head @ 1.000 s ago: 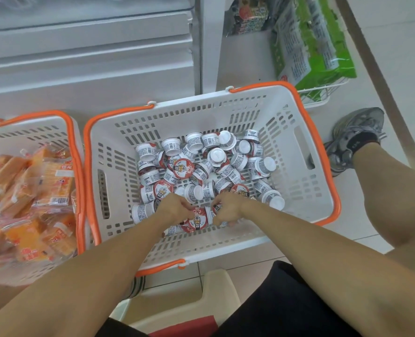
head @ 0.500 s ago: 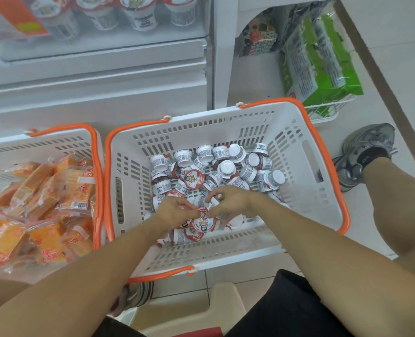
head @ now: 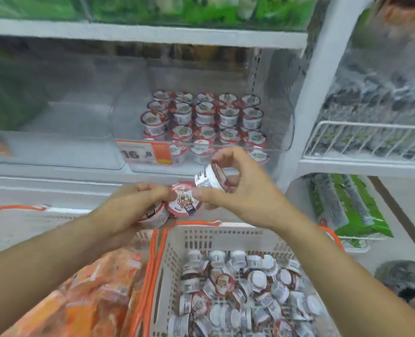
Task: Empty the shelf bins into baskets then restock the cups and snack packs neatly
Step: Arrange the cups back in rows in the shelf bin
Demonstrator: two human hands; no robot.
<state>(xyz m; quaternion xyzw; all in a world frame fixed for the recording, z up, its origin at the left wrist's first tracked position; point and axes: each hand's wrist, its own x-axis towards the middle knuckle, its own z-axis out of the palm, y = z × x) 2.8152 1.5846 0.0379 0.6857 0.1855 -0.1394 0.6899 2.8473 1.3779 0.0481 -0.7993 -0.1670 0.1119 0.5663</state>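
Both hands are raised in front of the shelf, above the baskets. My left hand [head: 131, 205] grips small red-lidded cups [head: 183, 199], one with its lid facing me. My right hand [head: 235, 188] holds another cup [head: 207, 178] on its side, white label up. Behind them a clear shelf bin [head: 286, 132] holds rows of the same cups [head: 203, 117] standing upright. Below, the white basket with orange handles [head: 177, 244] holds several loose cups [head: 240, 290]. The left basket holds orange snack packs [head: 87, 295].
An orange price tag [head: 144, 152] hangs on the bin's front. A clear bin [head: 55, 132] to the left looks empty. A white wire rack [head: 362, 139] with dark packs stands right. Green packs [head: 345, 207] lie lower right. A grey shoe [head: 403, 280] is at right.
Both hands lifted out of the basket with cups and rose to shelf height. The view tilted up from the baskets to the shelf bins.
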